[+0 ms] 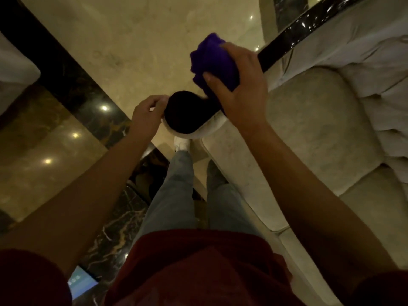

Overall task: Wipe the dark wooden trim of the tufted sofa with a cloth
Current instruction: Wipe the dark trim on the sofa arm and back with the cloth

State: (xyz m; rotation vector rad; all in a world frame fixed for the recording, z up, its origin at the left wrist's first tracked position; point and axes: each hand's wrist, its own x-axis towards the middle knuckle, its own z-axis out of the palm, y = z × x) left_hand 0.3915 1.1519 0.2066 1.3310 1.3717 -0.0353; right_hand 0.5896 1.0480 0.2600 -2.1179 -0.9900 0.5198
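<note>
The person stands at the end of a cream sofa [309, 133], looking straight down past a red shirt [198, 268] and pale jeans [174, 195] to a white shoe [181, 144] on the floor.

The right hand [238, 85] is clamped around a bunched purple cloth [212, 60], the thumb pressed on the near side of the cloth and the fingers [234, 48] wrapped over its far side. The cloth sits on the dark wooden trim [293, 37], a glossy black rail that runs away from this hand toward the upper right along the top of the sofa arm. Bright ceiling reflections show on the rail beyond the hand. The cloth covers the rail directly under the palm, so the contact itself is hidden.

Just below and to the left of the right hand, the trim ends in a round dark scroll [187, 113], edged on its lower side by cream upholstery. The left hand [148, 111] is at the left edge of this scroll, its fingers curled loosely and their tips touching or just beside the rim; it holds nothing that can be seen, and whether it actually grips the edge cannot be told.

To the right of the right forearm lie the sofa's seat cushions, and farther right the tufted back [382, 102] shows as pale folds.

To the left of both hands spreads a polished marble floor [136, 40], cream with a dark veined border band [57, 69] running diagonally, with spots of lamp glare on the brown stone beside the left forearm. A small lit screen [80, 281] shows near the lower left, under the left arm.
</note>
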